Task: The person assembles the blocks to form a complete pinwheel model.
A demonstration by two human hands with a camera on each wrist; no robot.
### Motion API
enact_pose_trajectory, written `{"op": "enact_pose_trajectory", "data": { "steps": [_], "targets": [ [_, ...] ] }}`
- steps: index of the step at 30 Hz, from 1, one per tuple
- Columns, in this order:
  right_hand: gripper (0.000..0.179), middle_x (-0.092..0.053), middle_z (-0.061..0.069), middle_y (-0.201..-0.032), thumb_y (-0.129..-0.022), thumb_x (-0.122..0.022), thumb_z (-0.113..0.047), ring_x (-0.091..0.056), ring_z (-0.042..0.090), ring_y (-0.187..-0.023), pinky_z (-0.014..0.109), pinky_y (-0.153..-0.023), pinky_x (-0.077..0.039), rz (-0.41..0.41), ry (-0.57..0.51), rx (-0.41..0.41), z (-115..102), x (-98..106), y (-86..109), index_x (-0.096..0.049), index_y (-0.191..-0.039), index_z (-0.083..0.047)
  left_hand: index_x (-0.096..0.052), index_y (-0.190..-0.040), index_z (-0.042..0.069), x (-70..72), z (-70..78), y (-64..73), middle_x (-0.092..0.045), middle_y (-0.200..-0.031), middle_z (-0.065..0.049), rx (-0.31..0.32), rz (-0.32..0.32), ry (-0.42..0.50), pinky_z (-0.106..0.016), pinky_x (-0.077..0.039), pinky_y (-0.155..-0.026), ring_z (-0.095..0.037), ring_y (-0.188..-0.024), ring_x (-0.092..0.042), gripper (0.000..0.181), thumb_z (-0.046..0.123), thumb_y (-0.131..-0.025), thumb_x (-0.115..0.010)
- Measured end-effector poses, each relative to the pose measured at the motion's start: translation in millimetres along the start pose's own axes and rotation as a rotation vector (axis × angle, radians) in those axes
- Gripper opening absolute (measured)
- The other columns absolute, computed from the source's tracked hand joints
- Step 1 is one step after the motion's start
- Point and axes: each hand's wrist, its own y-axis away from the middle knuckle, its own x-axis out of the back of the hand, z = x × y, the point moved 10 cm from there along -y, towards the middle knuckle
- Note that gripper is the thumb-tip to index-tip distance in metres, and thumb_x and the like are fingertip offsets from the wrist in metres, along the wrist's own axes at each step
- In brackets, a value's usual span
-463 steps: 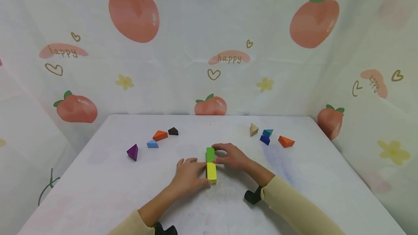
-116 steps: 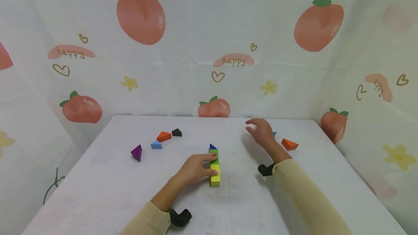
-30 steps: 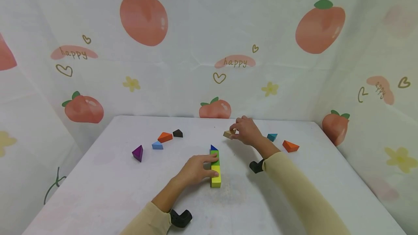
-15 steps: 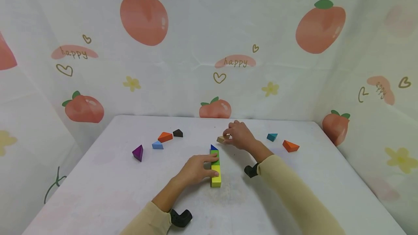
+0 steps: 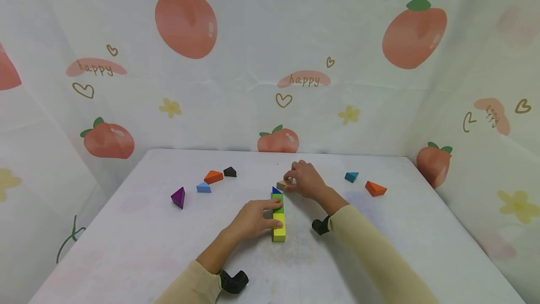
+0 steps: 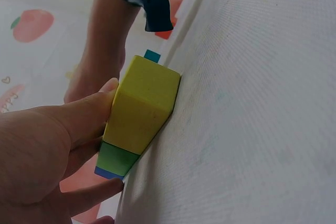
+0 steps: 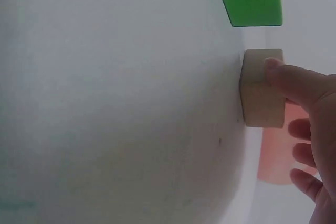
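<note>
A yellow block (image 5: 279, 234) and a green block (image 5: 278, 209) lie end to end in a row, with a small blue triangular block (image 5: 276, 190) at the far end. My left hand (image 5: 251, 219) rests over the row from the left, thumb on top of the yellow block and a finger across the green one. In the left wrist view its other fingers reach down beside the row. My right hand (image 5: 308, 182) pinches a beige triangular block (image 7: 262, 103) close behind the blue one, thumb on its near side. The beige block sits low at the table surface.
On the left lie a purple block (image 5: 178, 197), a light blue triangle (image 5: 204, 187), an orange block (image 5: 213, 177) and a black block (image 5: 229, 171). A teal block (image 5: 352, 177) and another orange block (image 5: 375, 188) lie at right. A printed cloth hangs behind the table.
My right hand has brought the beige block left and nearer, from the back right to beside the row's far end. Earlier, the blue triangle joined the row. My left hand has stayed put lately.
</note>
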Motion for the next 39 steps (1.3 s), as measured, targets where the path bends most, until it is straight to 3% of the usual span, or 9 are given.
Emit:
{"op": "enact_pose_trajectory", "data": {
  "steps": [9, 15, 24, 39],
  "targets": [
    [0.030, -0.066, 0.002, -0.111, -0.085, -0.076, -0.035, -0.052, 0.024, -0.105, 0.044, -0.090, -0.045, -0.007, -0.250, -0.085, 14, -8, 5.2, -0.074, -0.110, -0.017, -0.057, -0.138, 0.024, -0.7, 0.1, -0.9, -0.053, -0.141, 0.003, -0.011, -0.008, -0.004, -0.054, -0.038, -0.104, -0.029, -0.133, -0.044, 0.061, 0.039, -0.083, -0.077],
    [0.031, -0.067, 0.001, -0.114, -0.087, -0.075, -0.027, -0.055, 0.023, -0.109, 0.044, -0.097, -0.045, -0.041, -0.454, -0.146, 26, -19, 8.8, -0.072, -0.115, -0.014, -0.057, -0.138, 0.025, -1.0, -0.6, -1.0, -0.052, -0.141, 0.003, -0.001, -0.013, 0.000, -0.054, -0.037, -0.104, -0.029, -0.133, -0.043, 0.061, 0.039, -0.083, -0.077],
    [0.031, -0.066, 0.001, -0.105, -0.090, -0.071, -0.022, -0.056, 0.020, -0.095, 0.031, -0.077, -0.049, -0.096, -0.630, -0.254, 34, -30, 12.0, -0.069, -0.119, -0.013, -0.057, -0.138, 0.024, -1.6, -0.3, -0.3, -0.053, -0.141, 0.003, 0.012, -0.015, 0.004, -0.055, -0.038, -0.103, -0.029, -0.133, -0.043, 0.061, 0.039, -0.083, -0.077],
    [0.023, -0.066, -0.002, -0.103, -0.091, -0.070, -0.021, -0.055, 0.019, -0.091, 0.028, -0.070, -0.049, -0.066, -0.725, -0.278, 32, -38, 11.5, -0.072, -0.113, -0.015, -0.056, -0.140, 0.023, -0.3, 2.1, 0.4, -0.052, -0.141, 0.007, -0.008, -0.009, 0.001, -0.054, -0.037, -0.104, -0.028, -0.134, -0.043, 0.062, 0.039, -0.083, -0.076]
  ]
}}
